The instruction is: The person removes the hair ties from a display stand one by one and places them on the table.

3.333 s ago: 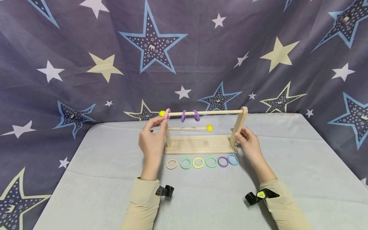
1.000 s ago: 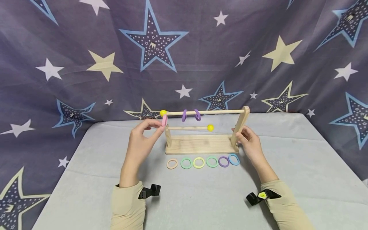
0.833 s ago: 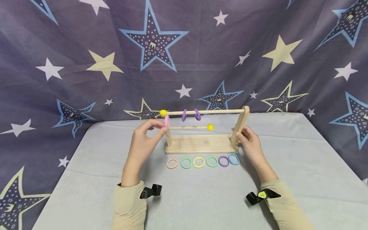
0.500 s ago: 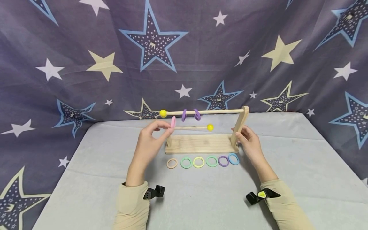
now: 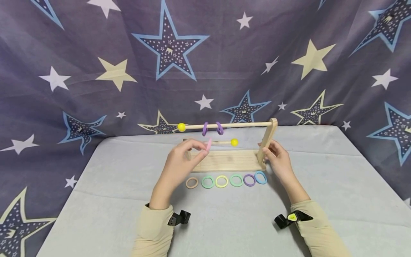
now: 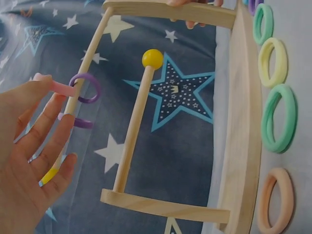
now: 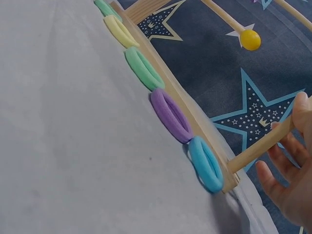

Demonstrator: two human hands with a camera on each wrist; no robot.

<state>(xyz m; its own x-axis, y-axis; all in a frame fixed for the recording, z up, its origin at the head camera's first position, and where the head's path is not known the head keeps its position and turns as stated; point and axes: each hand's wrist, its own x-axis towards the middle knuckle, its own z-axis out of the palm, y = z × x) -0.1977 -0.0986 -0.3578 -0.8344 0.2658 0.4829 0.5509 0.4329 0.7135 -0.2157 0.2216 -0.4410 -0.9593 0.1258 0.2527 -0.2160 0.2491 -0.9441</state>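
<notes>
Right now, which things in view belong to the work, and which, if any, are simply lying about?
Work:
pink ring, pinched by left fingers
wooden stand, held by right fingers
two purple rings on its upper rod
probably the six rings in front

Only surroundings:
star-patterned backdrop
grey cloth
wrist cameras

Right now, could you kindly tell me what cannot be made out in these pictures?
- Head view: the lower rod, its left end behind the left hand.
- Left wrist view: the upper yellow ball, mostly covered by that hand.
- Right wrist view: the right hand, cut off by the right edge.
- Right wrist view: the farther green ring, cut off by the top edge.
</notes>
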